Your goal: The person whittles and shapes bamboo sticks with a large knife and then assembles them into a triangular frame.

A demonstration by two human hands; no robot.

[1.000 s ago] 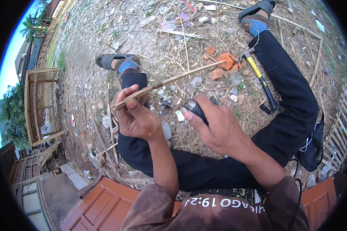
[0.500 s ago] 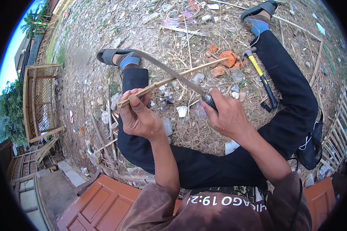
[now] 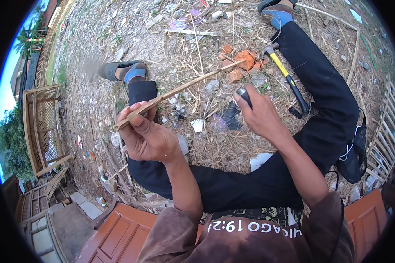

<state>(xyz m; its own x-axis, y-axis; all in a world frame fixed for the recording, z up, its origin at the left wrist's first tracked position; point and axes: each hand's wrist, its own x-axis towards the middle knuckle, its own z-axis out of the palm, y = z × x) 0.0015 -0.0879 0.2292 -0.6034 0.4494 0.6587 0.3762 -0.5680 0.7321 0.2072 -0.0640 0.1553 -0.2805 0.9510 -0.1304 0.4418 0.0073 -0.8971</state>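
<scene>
My left hand [image 3: 151,138] pinches the near end of a long, thin wooden strip [image 3: 193,82] between thumb and fingers. The strip slants up and to the right, its far tip close to some orange brick pieces [image 3: 245,60]. To the right of the strip, apart from it, my right hand [image 3: 264,111] is closed around the dark handle of a long-bladed knife [image 3: 242,92]. A metal collar shows at the handle's end, but the blade cannot be made out now.
A claw hammer [image 3: 287,79] with a yellow and black handle lies by my right leg. Stones, dry straw and scraps cover the ground between my legs. A wooden lattice frame [image 3: 43,127] stands at the left, and reddish-brown panels [image 3: 118,230] lie close beside me.
The knife's blade lay across the wooden strip before; now it is away from it and out of sight. The left hand and strip have shifted left in the picture.
</scene>
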